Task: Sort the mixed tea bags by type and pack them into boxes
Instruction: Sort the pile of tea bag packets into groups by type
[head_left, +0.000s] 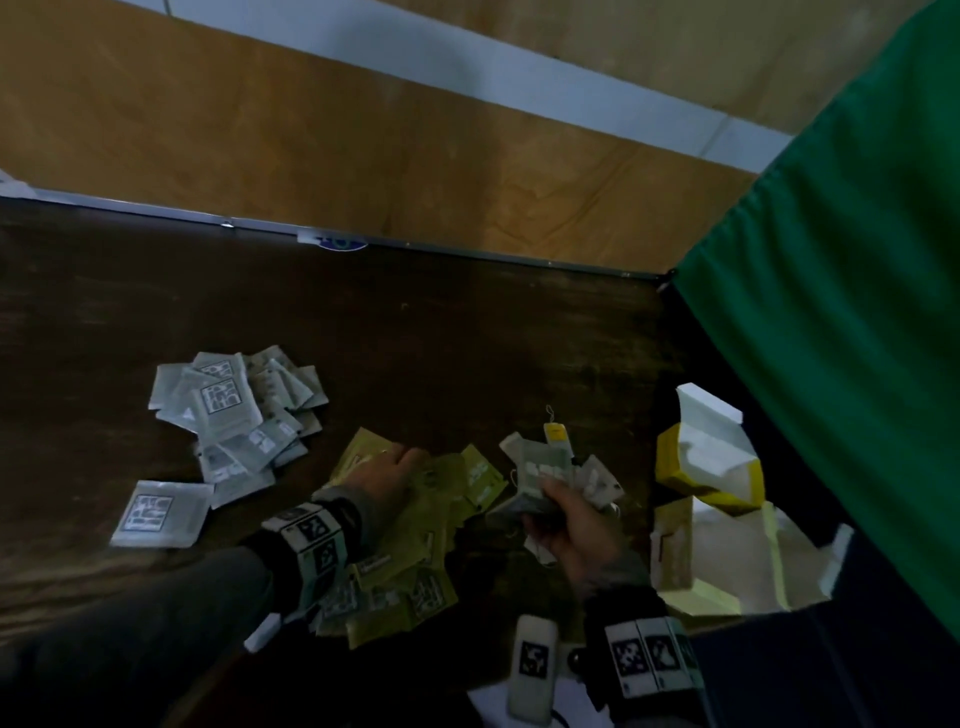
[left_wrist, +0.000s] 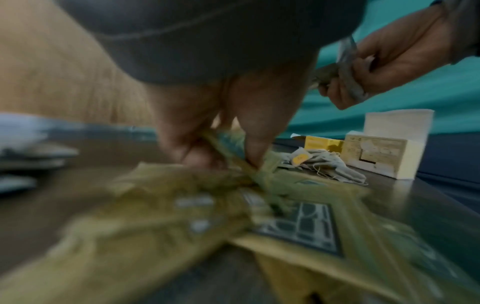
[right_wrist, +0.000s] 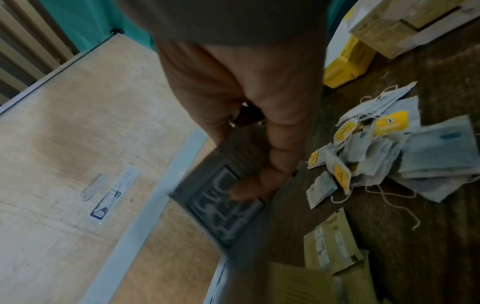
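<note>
Right hand clutching a stack of grey foil tea sachets, raised off the table; left hand pinching olive-yellow paper sachets from the pile beneath.

The person wears dark grey long sleeves. Each wrist has a black band carrying white blocks with black square marks.
</note>
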